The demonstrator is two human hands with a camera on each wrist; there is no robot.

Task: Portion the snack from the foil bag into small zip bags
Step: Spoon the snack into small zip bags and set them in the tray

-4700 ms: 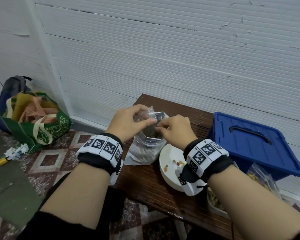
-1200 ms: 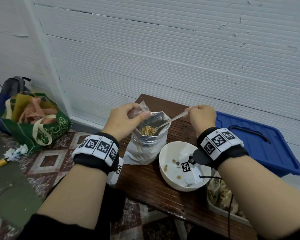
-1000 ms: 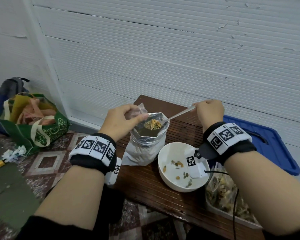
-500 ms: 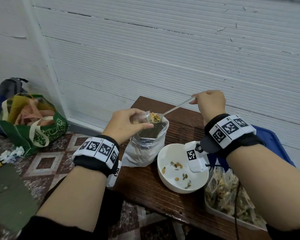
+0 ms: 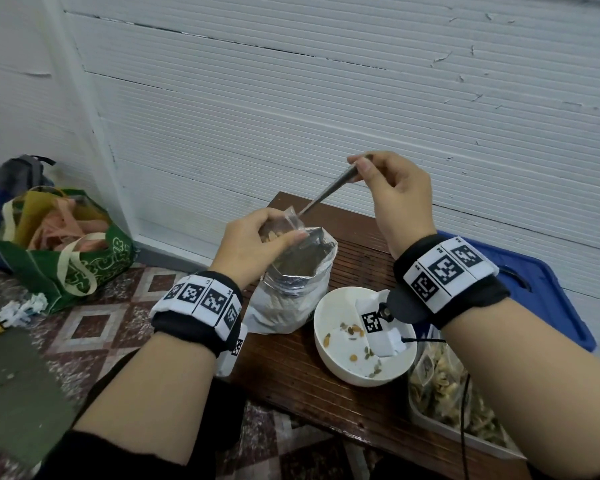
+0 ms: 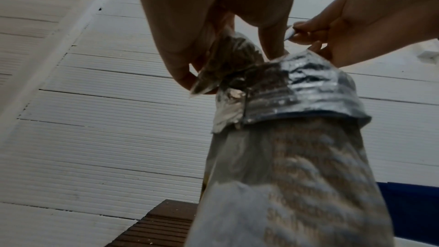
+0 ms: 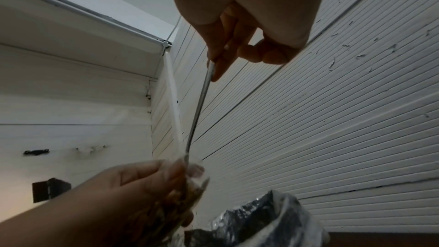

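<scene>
We are mid-fill: our left hand [image 5: 257, 242] pinches the small zip bag [image 5: 290, 223] open above the foil bag [image 5: 291, 289] while our right hand [image 5: 392, 192] pinches the spoon [image 5: 326, 194], tipped into it, and next we likely lift it out cleanly.

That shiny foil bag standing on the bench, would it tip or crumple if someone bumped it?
Probably crumples easily: the foil bag looks thin and wrinkled, with its top rolled down. It may tip if pushed, since it stands tall and narrow near the edge of the bench and neither hand seems to steady it. The snack inside likely weighs the base down somewhat, so a light nudge might only dent it.
</scene>
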